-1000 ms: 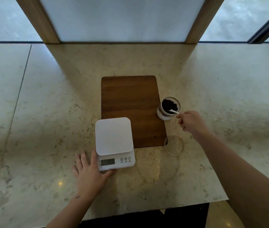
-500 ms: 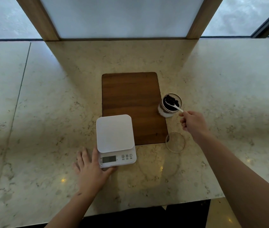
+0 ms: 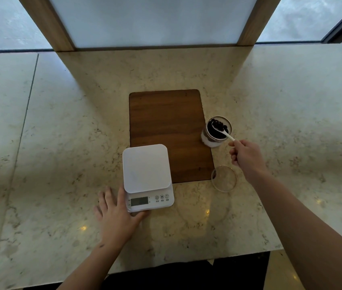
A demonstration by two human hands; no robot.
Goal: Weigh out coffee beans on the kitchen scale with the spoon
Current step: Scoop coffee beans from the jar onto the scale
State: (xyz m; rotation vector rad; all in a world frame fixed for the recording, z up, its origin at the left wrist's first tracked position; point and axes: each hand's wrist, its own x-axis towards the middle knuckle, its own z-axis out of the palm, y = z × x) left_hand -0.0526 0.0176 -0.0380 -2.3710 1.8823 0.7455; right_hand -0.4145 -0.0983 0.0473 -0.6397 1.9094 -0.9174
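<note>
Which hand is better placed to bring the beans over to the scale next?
The right hand: it holds the spoon, loaded with beans over the jar. The left hand lies flat against the scale, steadying it.

White kitchen scale, platform bare, set at counter front; white spoon, beans heaped in bowl, raised over bean jar.

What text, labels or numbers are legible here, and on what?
"M": middle button on the kitchen scale.
"T": right button on the scale.
Left button: a power symbol, not a letter.
Small captions under the buttons: too small to read.
Scale display: no digits legible.
No other text visible.
</note>
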